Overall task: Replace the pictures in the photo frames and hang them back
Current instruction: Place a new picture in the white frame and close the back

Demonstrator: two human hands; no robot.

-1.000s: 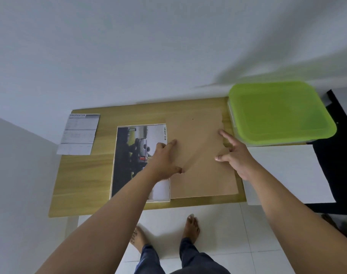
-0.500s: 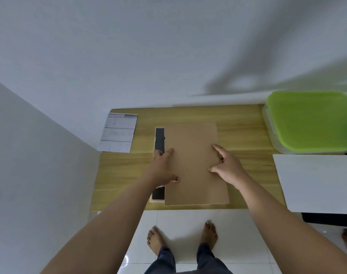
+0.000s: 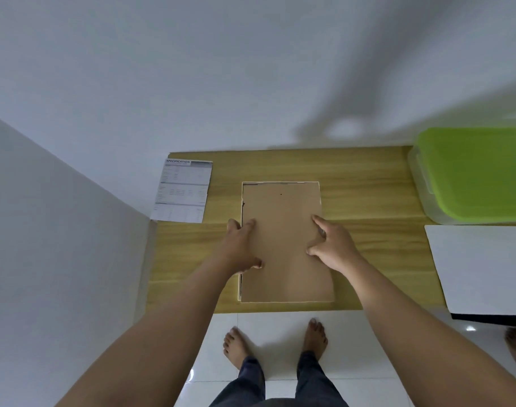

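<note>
A brown backing board [image 3: 283, 218] lies flat on the wooden table [image 3: 365, 183], covering the picture almost fully; only thin white and dark slivers of the picture [image 3: 241, 201] show along its left and top edges. My left hand [image 3: 241, 248] presses on the board's left edge, fingers spread over it. My right hand [image 3: 331, 248] presses on the right edge, fingertips on the board. Neither hand lifts it.
A printed specification sheet [image 3: 182, 190] lies at the table's back left. A clear box with a green lid [image 3: 474, 174] stands at the right. A white board [image 3: 483, 268] lies at the front right. Walls close in behind and on the left. My bare feet stand below the table edge.
The brown board has slid left over the picture, which showed widely a second ago and is now almost fully covered. Both hands moved left with the board.
</note>
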